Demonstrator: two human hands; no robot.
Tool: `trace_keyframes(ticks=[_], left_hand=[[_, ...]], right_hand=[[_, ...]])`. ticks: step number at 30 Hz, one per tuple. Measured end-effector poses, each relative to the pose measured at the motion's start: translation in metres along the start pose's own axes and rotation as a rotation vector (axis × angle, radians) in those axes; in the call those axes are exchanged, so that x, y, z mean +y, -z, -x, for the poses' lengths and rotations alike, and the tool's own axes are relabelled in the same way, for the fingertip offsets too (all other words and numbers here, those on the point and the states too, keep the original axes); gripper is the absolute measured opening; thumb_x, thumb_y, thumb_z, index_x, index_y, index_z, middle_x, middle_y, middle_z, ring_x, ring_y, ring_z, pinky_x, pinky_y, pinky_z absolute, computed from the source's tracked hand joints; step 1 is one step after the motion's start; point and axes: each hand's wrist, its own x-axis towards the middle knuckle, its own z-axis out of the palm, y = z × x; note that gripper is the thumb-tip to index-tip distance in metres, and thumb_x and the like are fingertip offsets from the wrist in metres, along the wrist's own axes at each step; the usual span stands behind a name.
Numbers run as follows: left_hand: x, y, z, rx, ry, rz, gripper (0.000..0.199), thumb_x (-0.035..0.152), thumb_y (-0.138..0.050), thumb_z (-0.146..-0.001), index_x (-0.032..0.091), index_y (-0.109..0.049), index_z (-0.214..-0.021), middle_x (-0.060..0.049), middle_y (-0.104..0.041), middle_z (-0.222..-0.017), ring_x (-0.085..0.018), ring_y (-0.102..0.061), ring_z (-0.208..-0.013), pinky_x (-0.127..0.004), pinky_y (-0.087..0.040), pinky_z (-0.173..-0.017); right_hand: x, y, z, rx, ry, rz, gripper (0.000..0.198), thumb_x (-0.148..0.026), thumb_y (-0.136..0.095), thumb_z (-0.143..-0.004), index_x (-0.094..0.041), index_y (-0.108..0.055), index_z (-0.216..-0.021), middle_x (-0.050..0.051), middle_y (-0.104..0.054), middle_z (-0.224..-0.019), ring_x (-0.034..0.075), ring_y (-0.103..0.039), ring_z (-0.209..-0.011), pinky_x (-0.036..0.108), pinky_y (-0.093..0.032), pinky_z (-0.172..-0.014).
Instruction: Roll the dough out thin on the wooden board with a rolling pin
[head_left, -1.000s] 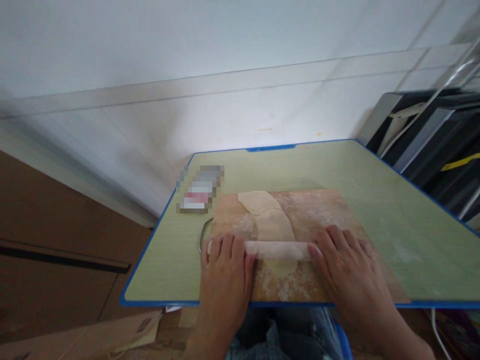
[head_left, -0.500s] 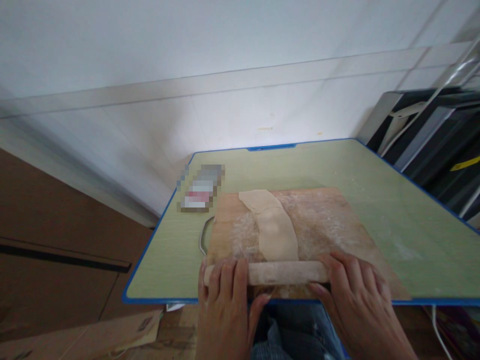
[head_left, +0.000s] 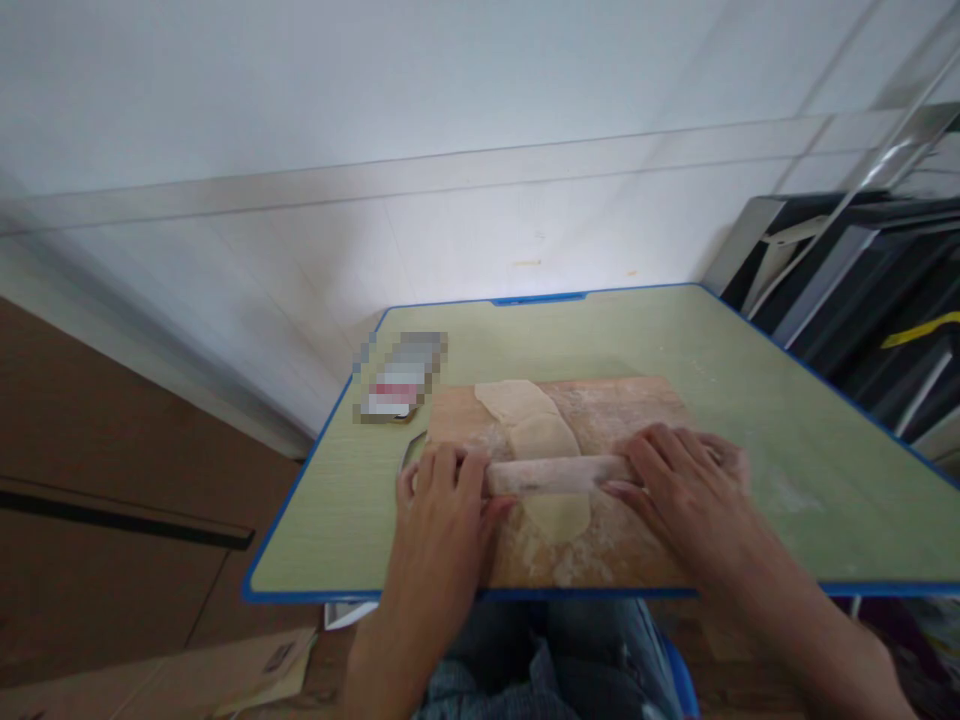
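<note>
A wooden rolling pin (head_left: 555, 475) lies across a long, flat strip of pale dough (head_left: 544, 435), covering part of it. The dough shows on both the far and near sides of the pin. My left hand (head_left: 446, 490) is closed around the pin's left end. Its right end is gripped by my right hand (head_left: 671, 480). Under the dough is a wooden board (head_left: 622, 405) with white flour smeared over it. Part of a metal handle (head_left: 409, 452) shows at the board's left edge, beside my left hand.
The board rests on a green table (head_left: 322, 540) with a blue edge. A pixelated, blurred-out item (head_left: 401, 375) lies at the table's back left. Dark flat objects (head_left: 870, 290) lean along the right side. A white wall (head_left: 450, 240) stands behind.
Both hands have pushed the rolling pin forward, away from me, from the dough's near end to about its middle. The near end of the dough now shows behind the pin.
</note>
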Motion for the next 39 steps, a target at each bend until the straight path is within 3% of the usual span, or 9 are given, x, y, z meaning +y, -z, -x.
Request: trace_keyframes(ticks=[6,12,18,28,39], left_hand=[[0.002,-0.001,-0.017,-0.064,0.021,-0.118,0.024,0.033,-0.062,-0.082,0.015,-0.058,-0.098,-0.011,-0.057,-0.098,-0.030,-0.051,-0.098,-0.046,-0.043,-0.085],[0.002,-0.011,0.000,0.045,-0.023,-0.122,0.030,0.041,-0.059,-0.083,0.015,-0.055,-0.098,-0.011,-0.057,-0.099,-0.030,-0.052,-0.096,-0.047,-0.045,-0.084],[0.001,-0.019,0.016,0.193,-0.085,-0.072,0.042,0.048,-0.039,-0.092,0.012,-0.049,-0.112,-0.012,-0.056,-0.104,-0.029,-0.051,-0.100,-0.053,-0.042,-0.091],[0.002,-0.020,0.035,0.222,-0.122,-0.036,0.054,0.053,-0.025,-0.093,0.012,-0.045,-0.122,-0.013,-0.056,-0.109,-0.030,-0.049,-0.105,-0.057,-0.036,-0.098],[0.000,-0.020,0.051,0.237,-0.172,-0.066,0.056,0.057,-0.030,-0.091,0.014,-0.046,-0.124,-0.011,-0.059,-0.106,-0.028,-0.051,-0.103,-0.051,-0.036,-0.098]], right_hand=[[-0.014,-0.013,-0.005,0.005,-0.060,0.132,0.040,-0.042,-0.024,-0.096,-0.017,-0.053,-0.084,0.011,-0.055,-0.084,0.025,-0.048,-0.079,0.038,-0.039,-0.069],[-0.025,-0.013,0.008,-0.005,-0.121,0.136,0.045,-0.048,-0.024,-0.094,-0.015,-0.053,-0.090,0.014,-0.056,-0.092,0.026,-0.049,-0.084,0.041,-0.042,-0.072],[-0.027,-0.011,0.017,0.037,-0.117,0.080,0.048,-0.050,-0.021,-0.094,-0.014,-0.051,-0.099,0.014,-0.055,-0.093,0.027,-0.051,-0.085,0.043,-0.045,-0.073],[-0.033,-0.007,0.028,0.040,-0.082,0.089,0.048,-0.048,-0.024,-0.094,-0.010,-0.050,-0.106,0.016,-0.053,-0.098,0.029,-0.050,-0.088,0.046,-0.044,-0.074],[-0.038,-0.003,0.037,0.072,-0.040,0.121,0.044,-0.042,-0.022,-0.096,-0.010,-0.053,-0.102,0.016,-0.056,-0.096,0.029,-0.052,-0.088,0.046,-0.042,-0.077]])
